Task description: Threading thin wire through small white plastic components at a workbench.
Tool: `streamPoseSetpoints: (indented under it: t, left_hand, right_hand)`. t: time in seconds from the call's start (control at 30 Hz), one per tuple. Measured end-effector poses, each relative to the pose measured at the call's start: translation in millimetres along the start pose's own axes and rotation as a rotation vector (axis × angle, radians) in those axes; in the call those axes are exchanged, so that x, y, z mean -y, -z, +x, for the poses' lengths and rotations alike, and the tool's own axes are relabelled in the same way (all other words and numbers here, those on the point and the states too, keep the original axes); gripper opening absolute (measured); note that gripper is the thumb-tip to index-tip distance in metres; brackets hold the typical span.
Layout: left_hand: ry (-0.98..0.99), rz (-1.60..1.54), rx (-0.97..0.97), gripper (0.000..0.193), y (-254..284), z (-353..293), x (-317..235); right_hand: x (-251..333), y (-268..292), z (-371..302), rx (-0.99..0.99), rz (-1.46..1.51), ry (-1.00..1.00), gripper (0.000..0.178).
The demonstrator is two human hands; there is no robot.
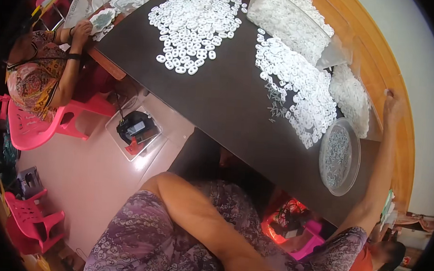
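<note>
My right arm reaches up along the right side, and my right hand point(392, 104) is beside the wooden panel point(402, 147). Its fingers look closed at a small whitish tip, too small and blurred to name. My left forearm point(197, 216) bends across my lap; its hand passes below the lower edge. On the dark table point(219, 96) lie a pile of white oval two-holed pieces point(197, 15) and a pile of smaller white plastic pieces point(299, 83). Loose screws point(276, 109) lie beside the second pile. A clear round dish point(354, 166) holds many screws.
A clear bin point(288, 28) of white pieces and a clear bag point(351, 96) stand at the far right. On the left a person point(42, 75) sits on a pink chair point(28, 126). A tray with a black device point(133, 128) lies below the table. Another person point(368, 259) is at lower right.
</note>
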State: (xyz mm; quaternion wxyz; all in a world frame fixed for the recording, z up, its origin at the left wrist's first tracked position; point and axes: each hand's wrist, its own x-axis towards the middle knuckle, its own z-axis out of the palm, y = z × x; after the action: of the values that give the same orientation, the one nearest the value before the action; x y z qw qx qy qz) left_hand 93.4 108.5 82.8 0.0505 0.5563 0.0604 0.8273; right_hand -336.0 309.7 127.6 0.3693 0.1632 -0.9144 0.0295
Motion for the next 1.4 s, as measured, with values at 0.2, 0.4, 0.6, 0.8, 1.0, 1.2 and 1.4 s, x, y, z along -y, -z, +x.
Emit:
streamPoseSetpoints:
  t: [0.2,0.4,0.6,0.8,1.0,1.2,1.4]
  left_hand:
    - [-0.127,-0.199,0.182,0.032,37,-1,-71]
    - [0.552,0.775,-0.822,0.022,58,-55,-112]
    - [0.513,1.137,-1.231,0.02,96,-78,-117]
    - [0.581,1.302,-1.199,0.019,114,-91,-116]
    - [0.684,1.429,-1.14,0.016,119,-85,-120]
    - [0.671,1.857,-0.862,0.012,131,-84,-127]
    - [0.63,2.306,-0.597,0.01,157,-65,-151]
  right_hand:
    - [14,-2,-17,0.028,-0.131,0.068,0.021]
    - [175,51,-142,0.227,0.752,0.264,0.012]
    - [229,49,-214,0.383,0.853,0.368,0.012]
    - [239,35,-223,0.309,0.727,0.427,0.01]
    - [243,27,-218,0.309,0.693,0.427,0.01]
    - [245,27,-219,0.348,0.711,0.431,0.008]
    - [239,39,-232,0.292,0.753,0.305,0.007]
